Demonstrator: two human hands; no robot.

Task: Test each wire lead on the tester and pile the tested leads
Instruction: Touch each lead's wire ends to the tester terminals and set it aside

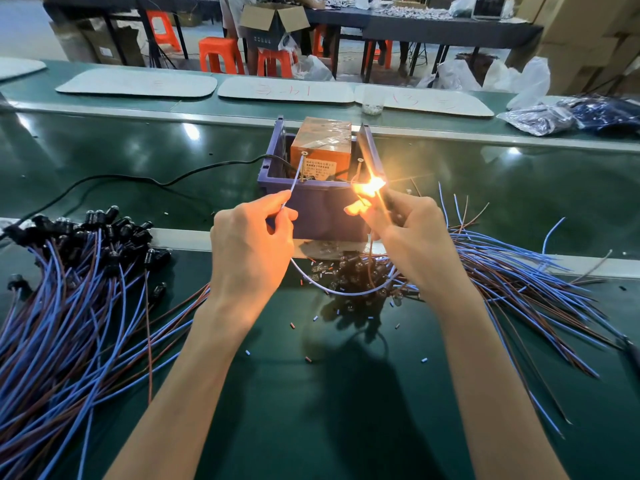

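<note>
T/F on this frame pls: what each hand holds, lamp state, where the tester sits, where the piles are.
1. The left hand pinches a light blue wire reaching the orange box tester. True.
2. The small lamp by the right hand is dark. False: it glows bright orange.
3. The tester sits in a purple plastic bin. True.
4. Leads lie on one side only. False: piles on both sides.

The printed label (320,167) on the orange tester (322,147) and red marks on the white boards (285,90) are illegible.
</note>
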